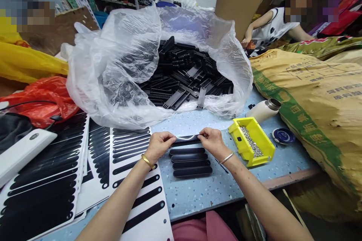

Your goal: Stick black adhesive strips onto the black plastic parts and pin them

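Observation:
My left hand (160, 145) and my right hand (212, 142) each pinch one end of a glossy black adhesive strip (186, 139), stretched level between them. Just beneath it lies a similar dark bar, partly hidden by the strip. Below, several black plastic bars (192, 164) with rounded ends lie in a neat stack of rows on the speckled blue table (195, 192). Beside my left forearm is a white backing sheet (152, 216) carrying long black strips, some places on it bare. A yellow bin (264, 156) of small metal parts stands right of my right hand.
A large clear plastic bag (124, 71) full of black slotted parts (181, 79) fills the back. More strip sheets (45, 192) and a white device (25, 154) lie left. A cream bottle (261, 108), its dark lid (283, 135) and a yellow sack (313, 94) are right. Other people sit beyond.

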A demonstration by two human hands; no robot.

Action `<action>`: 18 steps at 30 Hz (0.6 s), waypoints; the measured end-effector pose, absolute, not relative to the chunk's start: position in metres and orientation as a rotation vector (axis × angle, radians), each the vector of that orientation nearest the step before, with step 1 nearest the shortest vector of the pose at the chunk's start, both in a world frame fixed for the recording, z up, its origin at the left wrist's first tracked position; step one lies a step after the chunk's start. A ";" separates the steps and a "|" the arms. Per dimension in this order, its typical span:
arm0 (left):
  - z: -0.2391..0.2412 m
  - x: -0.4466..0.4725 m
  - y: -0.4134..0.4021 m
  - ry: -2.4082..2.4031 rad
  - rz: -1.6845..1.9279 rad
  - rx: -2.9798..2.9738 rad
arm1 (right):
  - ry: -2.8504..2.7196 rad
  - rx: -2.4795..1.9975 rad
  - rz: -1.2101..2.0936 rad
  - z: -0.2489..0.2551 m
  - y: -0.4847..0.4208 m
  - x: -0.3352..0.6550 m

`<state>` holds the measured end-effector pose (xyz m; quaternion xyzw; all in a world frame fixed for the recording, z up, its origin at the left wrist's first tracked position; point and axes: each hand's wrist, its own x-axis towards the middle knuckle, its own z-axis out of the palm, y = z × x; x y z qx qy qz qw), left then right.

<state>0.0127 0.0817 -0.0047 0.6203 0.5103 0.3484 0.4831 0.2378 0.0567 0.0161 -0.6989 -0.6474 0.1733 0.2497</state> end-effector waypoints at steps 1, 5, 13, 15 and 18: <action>-0.005 0.013 0.082 1.240 0.849 1.507 | -1.767 -1.907 0.477 0.016 0.057 0.238; -0.006 0.013 0.081 1.236 0.845 1.490 | -1.840 -1.919 0.461 0.020 0.059 0.237; -0.008 0.013 0.082 1.222 0.838 1.434 | -2.065 -2.037 0.386 0.028 0.063 0.232; -0.007 0.014 0.082 1.225 0.844 1.415 | -2.081 -2.071 0.403 0.030 0.064 0.232; -0.006 0.014 0.082 1.228 0.847 1.392 | -2.072 -2.102 0.440 0.033 0.067 0.234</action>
